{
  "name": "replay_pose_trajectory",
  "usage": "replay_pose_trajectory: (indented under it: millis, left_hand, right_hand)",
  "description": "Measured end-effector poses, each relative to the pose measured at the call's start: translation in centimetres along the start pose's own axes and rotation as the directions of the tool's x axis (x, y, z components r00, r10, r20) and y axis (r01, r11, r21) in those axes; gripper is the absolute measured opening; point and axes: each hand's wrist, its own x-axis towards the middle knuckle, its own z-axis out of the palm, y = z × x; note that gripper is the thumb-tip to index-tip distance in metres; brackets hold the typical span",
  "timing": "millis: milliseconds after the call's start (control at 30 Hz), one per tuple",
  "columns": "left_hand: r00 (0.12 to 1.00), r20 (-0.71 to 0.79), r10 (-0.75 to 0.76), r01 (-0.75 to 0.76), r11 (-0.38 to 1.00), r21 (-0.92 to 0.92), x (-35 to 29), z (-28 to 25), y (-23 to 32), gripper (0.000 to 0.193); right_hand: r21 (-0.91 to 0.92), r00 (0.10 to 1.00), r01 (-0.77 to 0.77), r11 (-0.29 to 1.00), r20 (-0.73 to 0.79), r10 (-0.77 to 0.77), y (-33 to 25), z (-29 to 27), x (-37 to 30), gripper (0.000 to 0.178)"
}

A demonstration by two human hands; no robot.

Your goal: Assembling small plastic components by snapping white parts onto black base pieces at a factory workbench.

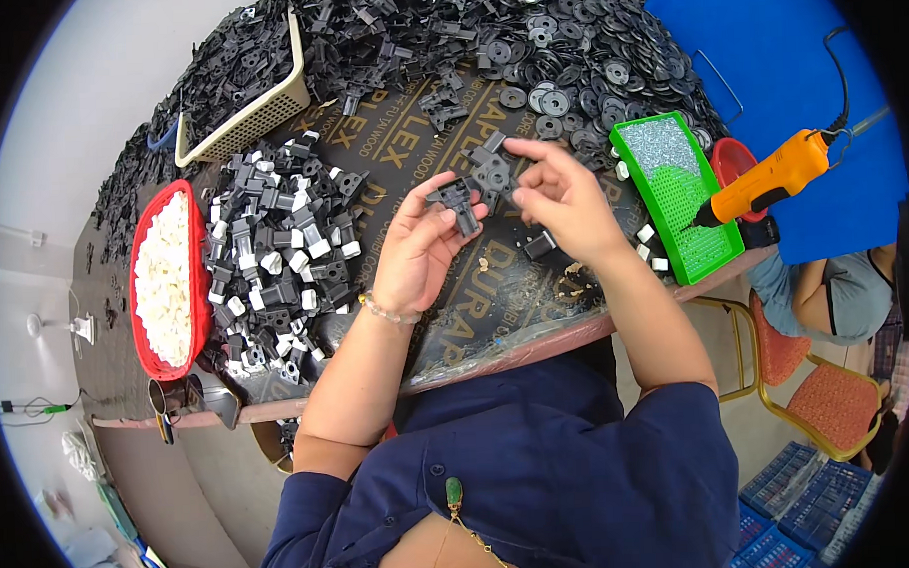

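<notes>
Over the middle of the table my left hand (412, 257) is closed on a small black plastic bracket (458, 204), pinched between thumb and fingers. Close beside it, my right hand (576, 208) grips another black plastic part (492, 171) with a rounded middle and a square arm. The two parts are so near each other that I cannot tell whether they touch. Below my right hand a loose black piece (539, 245) lies on the table. To the left of my hands spreads a pile of black parts with white caps (285, 252).
A red basket of white pieces (164, 279) stands at the left. Far back are a beige basket (259, 119), heaped black parts (386, 36) and black discs (607, 63). On the right, an orange electric screwdriver (771, 176) hangs over a green tray of screws (627, 148), near a red bowl (736, 160).
</notes>
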Motion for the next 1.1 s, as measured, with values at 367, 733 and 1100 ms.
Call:
replay_pose_trajectory:
  millis: [367, 733, 1100]
  left_hand:
    - [1.000, 0.023, -0.004, 0.006, 0.994, -0.111, -0.1, -0.5, 0.0, 0.035]
    - [0.986, 0.144, -0.085, 0.106, 0.983, -0.149, -0.4, -0.5, -0.4, 0.025]
    - [0.993, 0.118, -0.002, -0.011, 0.994, 0.107, -0.8, 0.2, -1.1, 0.036]
  right_hand:
    - [-0.412, 0.968, 0.251, 0.876, 0.107, -0.227, -0.7, 2.9, -1.1, 0.056]
    - [-0.426, 0.894, 0.432, 0.795, 0.090, -0.438, 0.3, 2.5, -0.2, 0.045]
    - [-0.604, 0.874, 0.432, 0.670, 0.096, -0.477, -0.3, 2.4, -0.6, 0.038]
